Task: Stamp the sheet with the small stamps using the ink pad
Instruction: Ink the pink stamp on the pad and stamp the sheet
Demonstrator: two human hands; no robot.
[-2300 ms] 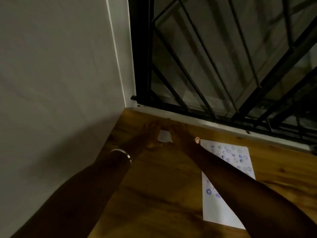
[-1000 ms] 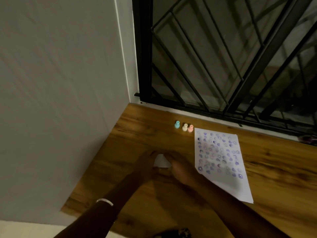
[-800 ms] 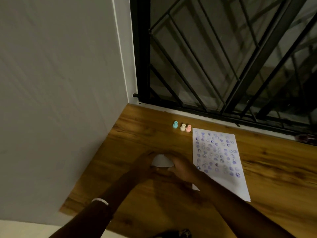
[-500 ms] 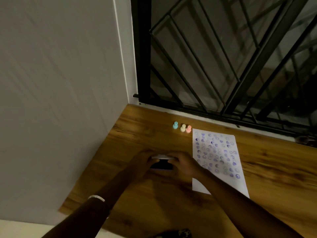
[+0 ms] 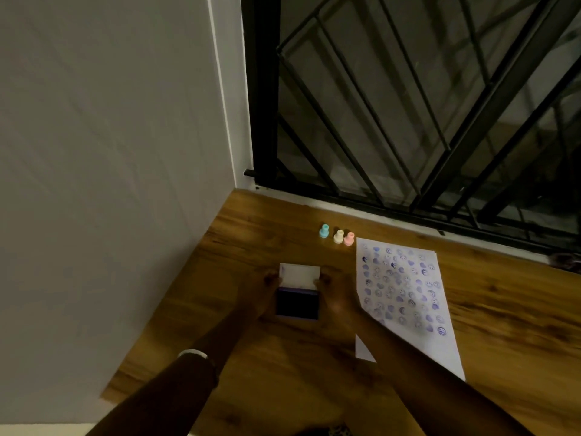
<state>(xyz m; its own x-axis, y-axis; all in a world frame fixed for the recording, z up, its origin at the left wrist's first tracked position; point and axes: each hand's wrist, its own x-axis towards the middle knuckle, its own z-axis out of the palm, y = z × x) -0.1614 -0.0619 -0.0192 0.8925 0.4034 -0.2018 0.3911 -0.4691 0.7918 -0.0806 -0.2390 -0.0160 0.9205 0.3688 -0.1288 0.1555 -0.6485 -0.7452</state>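
The ink pad (image 5: 297,303) lies on the wooden table with its dark blue pad showing and its white lid (image 5: 299,275) flipped back away from me. My left hand (image 5: 262,292) grips the case on its left side and my right hand (image 5: 338,294) grips it on the right, fingertips at the lid hinge. A white sheet (image 5: 405,297) covered with several blue stamp marks lies to the right, partly under my right forearm. Three small stamps stand in a row beyond the pad: blue (image 5: 323,231), cream (image 5: 338,236) and pink (image 5: 349,238).
A grey wall (image 5: 110,184) runs along the table's left edge. A black metal window grille (image 5: 408,121) rises behind the table's far edge. A bangle sits on my left wrist (image 5: 196,355). Bare wood (image 5: 503,309) stretches to the right of the sheet.
My hands pulled the white case back from near the window toward me and swung its lid up and back, exposing the dark pad. The three stamps stayed put.
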